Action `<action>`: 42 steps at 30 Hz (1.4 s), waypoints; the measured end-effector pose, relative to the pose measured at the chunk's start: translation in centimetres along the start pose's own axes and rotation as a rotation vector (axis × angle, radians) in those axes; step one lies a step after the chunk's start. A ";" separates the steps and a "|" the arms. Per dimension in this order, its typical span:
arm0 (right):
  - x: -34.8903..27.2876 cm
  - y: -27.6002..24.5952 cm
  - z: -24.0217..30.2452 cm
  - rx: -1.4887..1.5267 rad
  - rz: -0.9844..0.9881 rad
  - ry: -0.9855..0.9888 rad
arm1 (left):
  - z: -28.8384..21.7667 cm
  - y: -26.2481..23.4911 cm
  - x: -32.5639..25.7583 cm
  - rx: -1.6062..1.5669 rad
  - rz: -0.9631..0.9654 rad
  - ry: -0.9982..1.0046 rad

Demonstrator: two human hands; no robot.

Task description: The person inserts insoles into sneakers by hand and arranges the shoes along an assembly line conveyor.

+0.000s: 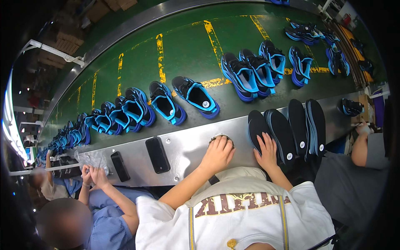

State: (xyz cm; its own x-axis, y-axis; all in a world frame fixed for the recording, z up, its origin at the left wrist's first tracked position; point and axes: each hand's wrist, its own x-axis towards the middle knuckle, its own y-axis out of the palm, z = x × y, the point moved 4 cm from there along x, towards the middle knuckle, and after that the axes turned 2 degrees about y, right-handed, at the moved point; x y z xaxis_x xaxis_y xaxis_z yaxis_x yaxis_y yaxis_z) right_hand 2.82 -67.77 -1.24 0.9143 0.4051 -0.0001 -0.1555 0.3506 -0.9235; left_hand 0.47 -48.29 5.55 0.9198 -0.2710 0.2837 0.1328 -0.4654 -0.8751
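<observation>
My left hand [219,153] rests on the metal ledge with its fingers curled over a small round thing [216,136], mostly hidden beneath them. I cannot make out what that is. My right hand [267,151] lies with fingers spread against the near left stack of black insoles [257,125]. Its fingertips touch the edge of this stack. Just right of it stands another stack of insoles [280,129] with light blue layers and a round white sticker at the heel. Two more stacks, a black insole stack [296,125] and a thicker insole stack [315,125], lie further right.
Black and blue sneakers [196,96] line the green conveyor belt [175,54], with more sneakers [250,75] to the right. A phone [158,155] and a dark case [120,166] lie on the metal ledge [187,154]. Co-workers sit on both sides; the left one's hands [95,176] hold clear plastic.
</observation>
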 end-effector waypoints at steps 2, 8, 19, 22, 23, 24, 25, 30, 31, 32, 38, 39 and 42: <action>0.0 0.1 -0.3 -0.012 -0.057 -0.042 | 0.1 0.4 0.0 -0.015 -0.009 0.013; -0.2 0.1 -0.4 -0.013 -0.082 -0.016 | 0.0 0.1 0.3 -0.084 -0.050 -0.046; -0.3 0.0 -1.7 0.007 -0.088 -0.025 | -1.8 1.0 1.7 0.284 0.145 -0.265; -0.2 -0.1 -1.7 -0.023 -0.093 -0.040 | -1.0 2.2 1.7 0.198 0.291 -0.378; -0.2 -0.1 -1.7 -0.034 -0.095 -0.036 | -0.8 2.1 1.8 0.206 0.280 -0.392; -0.2 -0.1 -1.7 -0.044 -0.097 -0.035 | -0.6 1.9 1.8 0.170 0.275 -0.410; -0.2 -0.1 -1.6 -0.033 -0.107 -0.050 | -0.4 1.5 1.9 0.136 0.268 -0.428; -0.5 -0.1 -2.7 -0.030 -0.100 -0.053 | -3.2 -11.9 6.5 0.366 -0.052 -0.364; -0.6 -0.2 -2.8 -0.041 -0.101 -0.043 | -4.3 -13.1 6.2 0.433 -0.100 -0.312; -0.4 -0.4 -2.7 -0.049 -0.109 -0.045 | -4.5 -12.3 4.9 0.446 -0.119 -0.328; -0.1 0.1 -2.6 -0.028 -0.092 -0.052 | -1.3 -9.0 0.6 0.344 0.103 -0.509; -0.4 0.2 -2.8 -0.050 -0.128 -0.048 | -2.4 -11.4 1.9 0.343 -0.006 -0.429; -0.5 0.1 -2.9 -0.057 -0.108 0.000 | -3.0 -10.4 1.6 0.296 0.090 -0.350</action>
State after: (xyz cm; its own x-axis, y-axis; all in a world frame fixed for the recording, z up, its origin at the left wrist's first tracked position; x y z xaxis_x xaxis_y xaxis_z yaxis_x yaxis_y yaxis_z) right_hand 3.45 -70.38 -2.44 0.9247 0.3670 0.1008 -0.0342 0.3440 -0.9384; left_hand -0.53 -46.39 16.26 0.9950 0.0254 0.0965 0.0995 -0.1789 -0.9788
